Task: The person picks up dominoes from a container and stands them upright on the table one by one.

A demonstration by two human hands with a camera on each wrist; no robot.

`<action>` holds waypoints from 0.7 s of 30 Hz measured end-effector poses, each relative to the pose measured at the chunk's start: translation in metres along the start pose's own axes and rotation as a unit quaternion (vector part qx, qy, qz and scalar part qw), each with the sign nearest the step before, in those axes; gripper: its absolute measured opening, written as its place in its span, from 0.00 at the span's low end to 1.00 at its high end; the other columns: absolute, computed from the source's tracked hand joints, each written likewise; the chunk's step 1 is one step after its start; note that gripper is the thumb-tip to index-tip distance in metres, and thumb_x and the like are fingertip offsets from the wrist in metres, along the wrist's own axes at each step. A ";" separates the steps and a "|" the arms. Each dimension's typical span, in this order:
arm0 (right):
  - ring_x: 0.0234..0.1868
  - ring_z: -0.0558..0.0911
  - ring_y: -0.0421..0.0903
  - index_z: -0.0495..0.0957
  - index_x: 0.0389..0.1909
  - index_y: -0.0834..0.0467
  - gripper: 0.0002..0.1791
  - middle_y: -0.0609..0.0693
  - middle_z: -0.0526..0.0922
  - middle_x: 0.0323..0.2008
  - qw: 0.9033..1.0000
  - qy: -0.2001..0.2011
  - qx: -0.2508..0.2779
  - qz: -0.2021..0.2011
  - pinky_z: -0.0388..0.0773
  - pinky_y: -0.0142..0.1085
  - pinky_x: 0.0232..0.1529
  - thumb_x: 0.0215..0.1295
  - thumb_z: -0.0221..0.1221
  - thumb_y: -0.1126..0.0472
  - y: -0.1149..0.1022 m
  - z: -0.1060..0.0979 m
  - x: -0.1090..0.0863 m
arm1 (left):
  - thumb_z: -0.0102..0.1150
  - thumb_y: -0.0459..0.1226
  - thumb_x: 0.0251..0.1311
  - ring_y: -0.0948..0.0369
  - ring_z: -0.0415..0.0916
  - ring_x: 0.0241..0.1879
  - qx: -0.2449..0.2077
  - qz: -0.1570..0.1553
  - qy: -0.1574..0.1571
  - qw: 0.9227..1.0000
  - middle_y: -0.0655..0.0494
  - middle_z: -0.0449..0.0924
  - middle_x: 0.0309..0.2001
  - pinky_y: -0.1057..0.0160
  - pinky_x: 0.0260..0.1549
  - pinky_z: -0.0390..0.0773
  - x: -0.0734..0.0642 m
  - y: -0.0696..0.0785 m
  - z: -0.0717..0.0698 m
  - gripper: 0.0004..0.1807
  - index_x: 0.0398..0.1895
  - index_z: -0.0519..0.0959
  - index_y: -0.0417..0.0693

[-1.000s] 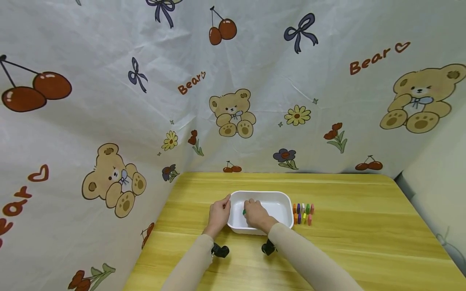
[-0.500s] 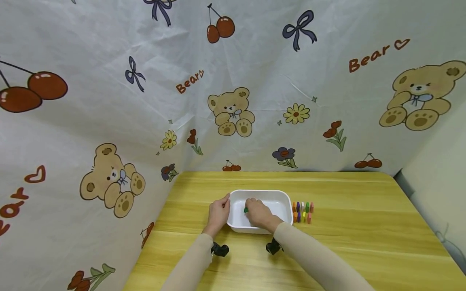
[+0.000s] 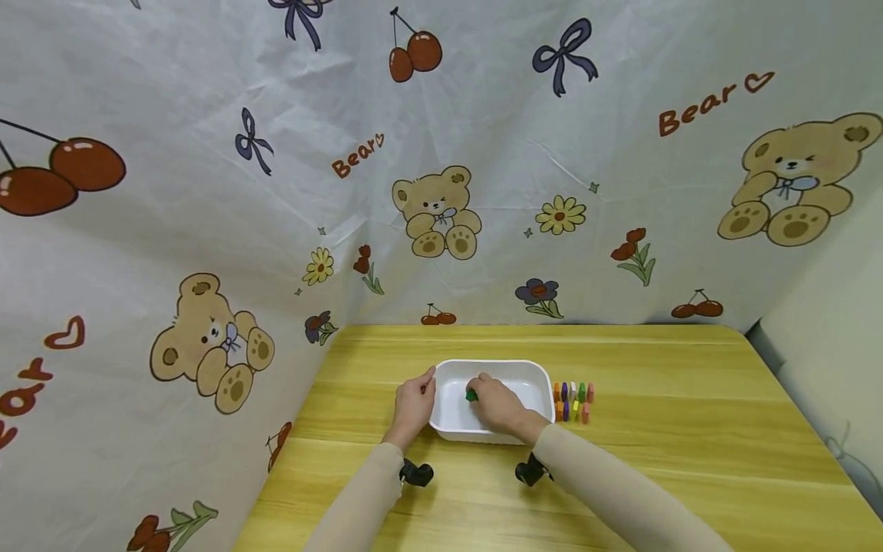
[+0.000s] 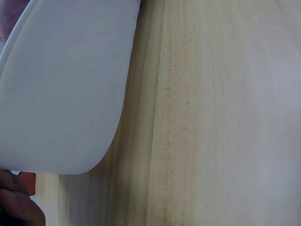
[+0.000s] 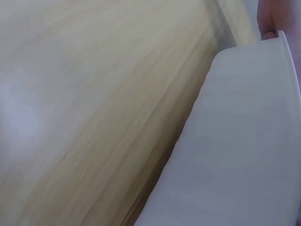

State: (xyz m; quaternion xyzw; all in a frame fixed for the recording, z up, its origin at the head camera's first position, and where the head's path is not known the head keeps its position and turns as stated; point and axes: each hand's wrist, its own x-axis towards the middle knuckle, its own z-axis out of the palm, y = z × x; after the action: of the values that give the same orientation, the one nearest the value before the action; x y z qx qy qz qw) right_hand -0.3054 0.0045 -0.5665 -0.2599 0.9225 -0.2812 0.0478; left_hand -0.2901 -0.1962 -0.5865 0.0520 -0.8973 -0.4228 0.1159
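A white plastic tray [image 3: 497, 437] stands on the wooden table. At its left end my left hand [image 3: 414, 406] grips the rim; part of that hand [image 5: 276, 18] also shows on the tray's edge in the right wrist view. Inside the tray, my right hand [image 3: 498, 405] holds a small green block [image 3: 472, 395], its fingers curled and most of the block hidden beneath them. In the left wrist view, fingers of the left hand [image 4: 19, 202] appear beside the tray's outer wall [image 4: 66, 94].
Two short rows of small coloured blocks [image 3: 574, 392] stand on the table [image 3: 690, 429] just right of the tray. A patterned cloth [image 3: 483, 291] with bears hangs behind and at the left. Black wrist cameras [image 3: 417, 474] sit below the forearms.
My right hand has moved a little to the right inside the tray, carrying the green block with it. The left hand stays on the rim. The head view has shifted slightly.
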 end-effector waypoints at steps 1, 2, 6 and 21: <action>0.40 0.78 0.46 0.82 0.51 0.61 0.11 0.51 0.79 0.40 1.000 0.000 0.003 -0.002 0.82 0.45 0.46 0.69 0.63 0.66 0.000 -0.001 -0.001 | 0.56 0.38 0.75 0.55 0.84 0.56 0.002 0.001 0.000 1.000 0.49 0.82 0.62 0.60 0.42 0.88 0.000 0.000 0.000 0.18 0.65 0.80 0.49; 0.40 0.78 0.45 0.82 0.51 0.61 0.11 0.51 0.79 0.40 1.000 0.000 0.007 -0.003 0.82 0.45 0.46 0.69 0.63 0.66 0.001 -0.003 -0.003 | 0.56 0.38 0.75 0.56 0.84 0.55 0.003 -0.001 -0.001 1.000 0.49 0.82 0.62 0.62 0.40 0.87 0.000 -0.001 0.000 0.18 0.65 0.80 0.49; 0.41 0.78 0.44 0.82 0.51 0.61 0.11 0.50 0.79 0.41 1.000 0.002 0.014 -0.009 0.83 0.45 0.46 0.69 0.63 0.66 0.003 -0.008 -0.007 | 0.56 0.39 0.76 0.58 0.84 0.52 0.003 -0.006 -0.004 1.000 0.49 0.82 0.62 0.67 0.36 0.84 0.002 -0.002 0.000 0.19 0.66 0.80 0.50; 0.44 0.80 0.44 0.81 0.48 0.62 0.09 0.50 0.80 0.41 0.998 0.021 0.062 -0.017 0.83 0.43 0.48 0.69 0.63 0.69 0.010 -0.030 -0.029 | 0.55 0.39 0.76 0.56 0.84 0.55 -0.002 -0.002 -0.008 1.000 0.49 0.82 0.63 0.64 0.39 0.86 0.002 -0.003 -0.001 0.19 0.66 0.80 0.50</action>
State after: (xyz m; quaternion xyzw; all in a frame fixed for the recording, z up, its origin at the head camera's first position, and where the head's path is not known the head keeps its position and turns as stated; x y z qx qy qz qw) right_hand -0.2920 0.0404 -0.5486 -0.2660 0.8996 -0.3442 0.0395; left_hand -0.2916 -0.1987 -0.5876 0.0500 -0.8973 -0.4248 0.1085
